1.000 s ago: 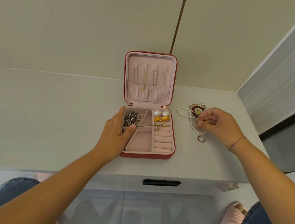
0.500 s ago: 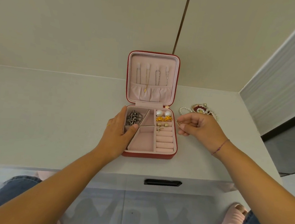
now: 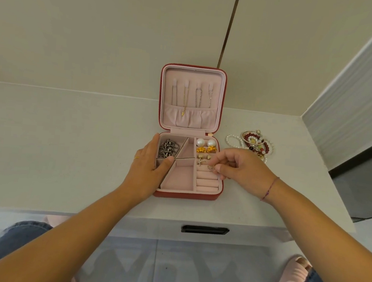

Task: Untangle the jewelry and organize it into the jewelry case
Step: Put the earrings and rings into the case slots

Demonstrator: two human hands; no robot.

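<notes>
Jewelry case (image 3: 184, 195): it stands open on the white table (image 3: 67, 144), its lid (image 3: 220, 94) upright at the far side.

My left hand (image 3: 146, 166): released, gripping nothing. The fingers lie straight along the case's left wall and the thumb rests on the divider inside the left half.

My right hand (image 3: 243, 168): fingers curled, thumb and fingertips pinching a small ring (image 3: 210, 168). The ring is over the right-hand column of the case, just above the bare pink rolls (image 3: 207, 183). I cannot tell whether it touches them.

Contents of the tray:
- Far left compartment: a bunched silver chain (image 3: 168, 149).
- Right column, far end: two pearl earrings (image 3: 204, 142) side by side.
- Just nearer to me: gold pieces (image 3: 204, 150), then two small studs (image 3: 205, 156) and a cross-shaped piece (image 3: 200, 162).

Lid: thin necklaces (image 3: 191, 96) hang from its hooks, their lower ends tucked into the gathered pocket.

Unsorted jewelry: a tangled heap (image 3: 254, 143) of pearl strands, red beads and a bangle lies on the table to the right of the case, apart from it and beyond my right hand.
</notes>
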